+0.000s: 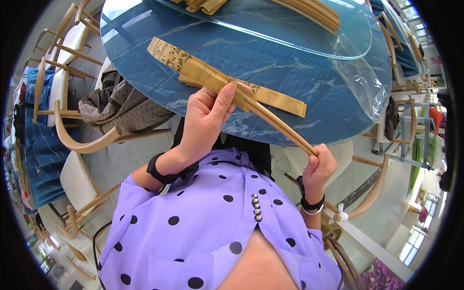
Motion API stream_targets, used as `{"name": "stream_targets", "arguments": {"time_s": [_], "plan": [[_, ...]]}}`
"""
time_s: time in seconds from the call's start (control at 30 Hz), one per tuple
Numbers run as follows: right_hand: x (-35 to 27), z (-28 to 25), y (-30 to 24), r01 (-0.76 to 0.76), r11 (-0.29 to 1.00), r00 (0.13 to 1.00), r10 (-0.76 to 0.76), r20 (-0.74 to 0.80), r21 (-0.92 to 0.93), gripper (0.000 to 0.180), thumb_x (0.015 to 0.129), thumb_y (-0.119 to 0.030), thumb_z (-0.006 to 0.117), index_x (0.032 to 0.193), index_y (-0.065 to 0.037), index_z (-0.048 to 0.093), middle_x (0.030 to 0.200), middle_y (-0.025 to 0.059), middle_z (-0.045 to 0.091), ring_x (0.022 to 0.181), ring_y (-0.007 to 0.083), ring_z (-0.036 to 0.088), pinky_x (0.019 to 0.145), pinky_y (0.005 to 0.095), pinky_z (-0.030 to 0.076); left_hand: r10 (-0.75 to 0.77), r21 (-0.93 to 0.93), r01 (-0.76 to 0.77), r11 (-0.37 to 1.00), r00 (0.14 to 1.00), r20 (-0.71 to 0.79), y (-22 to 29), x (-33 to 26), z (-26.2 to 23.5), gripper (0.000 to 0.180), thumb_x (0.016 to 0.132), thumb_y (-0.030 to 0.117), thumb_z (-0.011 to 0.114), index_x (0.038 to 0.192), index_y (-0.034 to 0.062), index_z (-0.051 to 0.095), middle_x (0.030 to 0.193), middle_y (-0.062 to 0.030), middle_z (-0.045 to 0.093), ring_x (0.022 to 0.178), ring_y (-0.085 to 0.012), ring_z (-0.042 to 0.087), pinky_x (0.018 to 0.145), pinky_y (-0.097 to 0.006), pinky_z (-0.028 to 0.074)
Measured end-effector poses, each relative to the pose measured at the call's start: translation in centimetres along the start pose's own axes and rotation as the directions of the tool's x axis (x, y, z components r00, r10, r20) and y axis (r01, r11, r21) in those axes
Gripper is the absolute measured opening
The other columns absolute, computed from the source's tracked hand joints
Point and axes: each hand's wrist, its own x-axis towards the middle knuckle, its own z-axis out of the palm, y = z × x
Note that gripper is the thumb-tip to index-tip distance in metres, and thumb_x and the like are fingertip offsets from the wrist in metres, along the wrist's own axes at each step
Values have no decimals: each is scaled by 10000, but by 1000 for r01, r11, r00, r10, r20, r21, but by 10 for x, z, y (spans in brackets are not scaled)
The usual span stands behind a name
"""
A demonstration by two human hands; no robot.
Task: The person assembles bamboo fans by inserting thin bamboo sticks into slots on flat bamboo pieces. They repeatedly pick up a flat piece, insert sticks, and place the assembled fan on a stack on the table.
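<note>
My left hand pinches the open end of a tan paper sleeve, thumb on top. A pair of light wooden chopsticks runs from that sleeve down to my right hand, which grips their lower end in a fist. Both hands are at the near edge of a round blue marbled table. Several more tan sleeves lie in a row on the table just beyond my left hand.
A round glass turntable sits on the table, carrying more chopsticks and sleeves. A clear plastic bag lies at its right. Wooden chairs surround the table; one on the left holds a grey-brown bag.
</note>
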Motion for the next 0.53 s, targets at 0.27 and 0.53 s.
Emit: {"name": "stream_targets", "arguments": {"time_s": [0.27,0.53], "plan": [[8,-11,2,-66,991,997,62,37,121,370,1070,-244,531,769,-32,498,626,80,398,504,234,407,480,357,309,70,-18,-72,997,996,-53,1,4,-3,350,1110,269,498,1139,-16,700,804,10,634,566,-9,303,484,-194,224],[6,-5,-6,-204,950,977,214,-20,236,356,1057,-153,517,738,-14,444,632,78,353,506,194,347,478,346,267,37,-48,-39,998,999,-37,-16,-7,3,317,1102,246,521,1143,-4,712,758,33,608,576,-14,321,488,-204,232]]}}
